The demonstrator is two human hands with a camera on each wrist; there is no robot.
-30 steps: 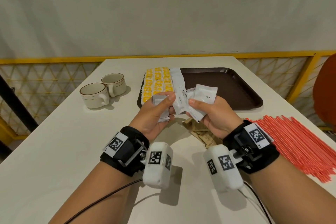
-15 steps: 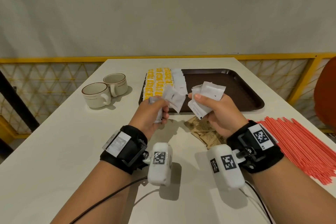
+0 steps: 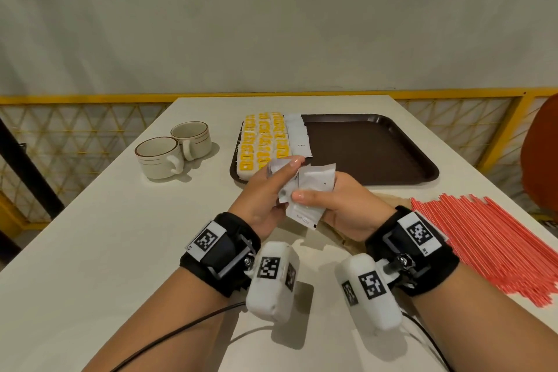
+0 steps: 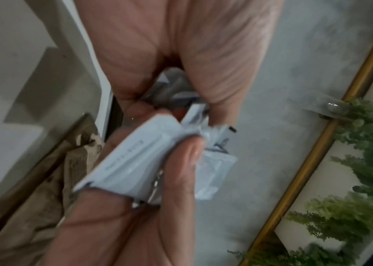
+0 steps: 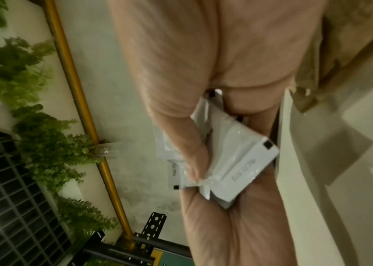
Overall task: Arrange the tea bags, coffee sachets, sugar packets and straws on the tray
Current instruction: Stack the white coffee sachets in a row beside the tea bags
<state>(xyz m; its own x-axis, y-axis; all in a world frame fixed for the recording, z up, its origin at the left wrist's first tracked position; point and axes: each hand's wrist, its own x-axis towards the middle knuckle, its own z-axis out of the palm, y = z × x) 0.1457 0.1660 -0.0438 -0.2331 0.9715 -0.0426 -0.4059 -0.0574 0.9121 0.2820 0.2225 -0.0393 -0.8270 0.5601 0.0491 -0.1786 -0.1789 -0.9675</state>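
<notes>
Both hands meet just in front of the brown tray (image 3: 377, 154). My left hand (image 3: 283, 178) pinches a few white sachets (image 3: 279, 164), and my right hand (image 3: 317, 202) grips a small stack of white sachets (image 3: 314, 187) with its thumb on top. The two bunches touch. In the left wrist view the left hand (image 4: 180, 97) holds crumpled sachets (image 4: 215, 162) against the right hand's stack. In the right wrist view the thumb presses the stack (image 5: 237, 162). Yellow tea bags (image 3: 262, 142) and a column of white sachets (image 3: 297, 136) fill the tray's left end. Red straws (image 3: 483, 235) lie at the right.
Two cream cups (image 3: 160, 157) stand left of the tray. Brown sugar packets (image 4: 73, 162) lie on the table under my hands, mostly hidden in the head view. A yellow railing (image 3: 90, 98) runs behind the white table (image 3: 120, 235). The tray's right part is bare.
Half a second ago the hands were apart, each with its own sachets. They have come together and dropped slightly toward me, so the two bunches now touch.
</notes>
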